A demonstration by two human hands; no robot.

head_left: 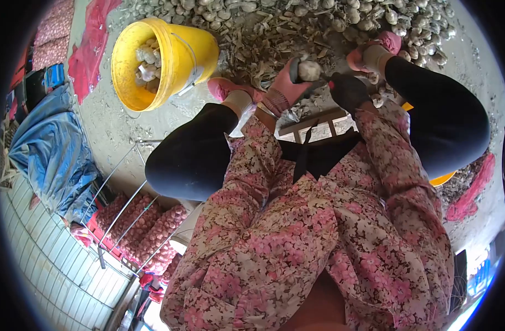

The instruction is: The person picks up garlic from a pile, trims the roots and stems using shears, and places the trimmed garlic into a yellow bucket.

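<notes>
In a pink glove, my left hand point(287, 87) is closed round a garlic bulb point(309, 70), its pale round side facing right. My right hand point(349, 92), in a dark glove, is closed on a small dark tool point(322, 82) that looks like shears. A red spot shows by the fingers, and the tool's end reaches to the bulb; most of it is hidden in the hand. Beneath both hands lie dry stalks and husks point(269, 49). To the left, a tilted yellow bucket point(203, 52) holds several trimmed garlic bulbs point(148, 63).
Many untrimmed garlic bulbs point(368, 19) are heaped at the far side. A wooden frame point(313, 127) stands between my knees. Blue plastic sheeting point(57, 149), a metal rack point(120, 204) and filled red net sacks point(148, 229) are at left. Red netting point(473, 190) lies at right.
</notes>
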